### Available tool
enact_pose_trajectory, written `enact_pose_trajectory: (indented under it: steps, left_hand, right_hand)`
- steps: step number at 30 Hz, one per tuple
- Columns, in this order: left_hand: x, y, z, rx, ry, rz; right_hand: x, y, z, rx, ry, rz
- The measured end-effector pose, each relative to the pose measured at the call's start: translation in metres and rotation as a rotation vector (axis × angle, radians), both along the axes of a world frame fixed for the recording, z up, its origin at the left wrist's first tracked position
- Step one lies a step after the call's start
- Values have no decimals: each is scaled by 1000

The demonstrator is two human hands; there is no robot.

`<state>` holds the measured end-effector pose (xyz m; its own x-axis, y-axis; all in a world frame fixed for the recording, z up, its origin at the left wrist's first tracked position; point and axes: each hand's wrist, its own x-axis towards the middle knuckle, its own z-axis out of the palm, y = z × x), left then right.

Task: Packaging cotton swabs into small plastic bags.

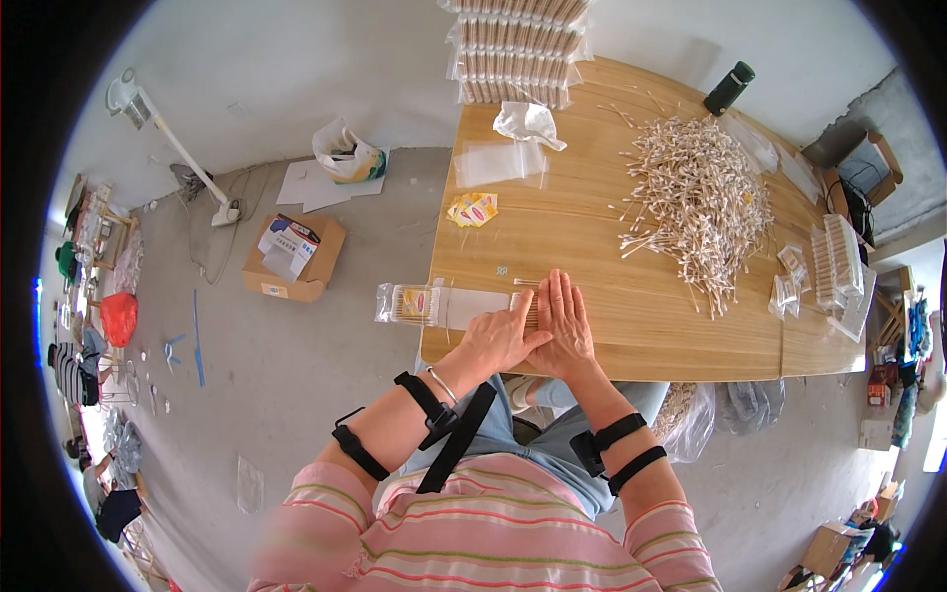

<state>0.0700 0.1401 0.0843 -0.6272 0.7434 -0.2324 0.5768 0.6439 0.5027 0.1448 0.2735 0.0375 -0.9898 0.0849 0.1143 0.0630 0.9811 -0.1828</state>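
Note:
At the table's near edge my hands meet over a small row of cotton swabs [532, 314]. My left hand [496, 338] is closed against their left side, index finger along them, thumb reaching to the other hand. Lying flat on the swabs, my right hand [564, 331] has its fingers stretched out and close together, hiding most of the row. Left of them is a clear flat plastic bag [472, 308]. Beside it, a filled packet of swabs [409, 303] with a yellow label juts past the left table edge.
A large heap of loose cotton swabs [695, 197] covers the table's right part. Packed swab bags [518, 49] are stacked at the back, near empty clear bags [501, 164] and yellow labels [473, 209]. A dark bottle [729, 89] stands far right. An open cardboard box [321, 259] is on the floor.

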Motion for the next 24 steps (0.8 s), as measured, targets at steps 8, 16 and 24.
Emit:
enact_pose_trajectory:
  steps: [8, 16, 24]
  left_hand:
    - [-40, 10, -6, 263, 162, 167]
    - [-66, 21, -26, 425, 66, 143]
    - [-7, 3, -58, 916, -255, 326]
  right_hand:
    - [2, 1, 12, -69, 6, 14]
    - [3, -3, 12, -83, 32, 3]
    - [4, -3, 18, -252, 22, -38]
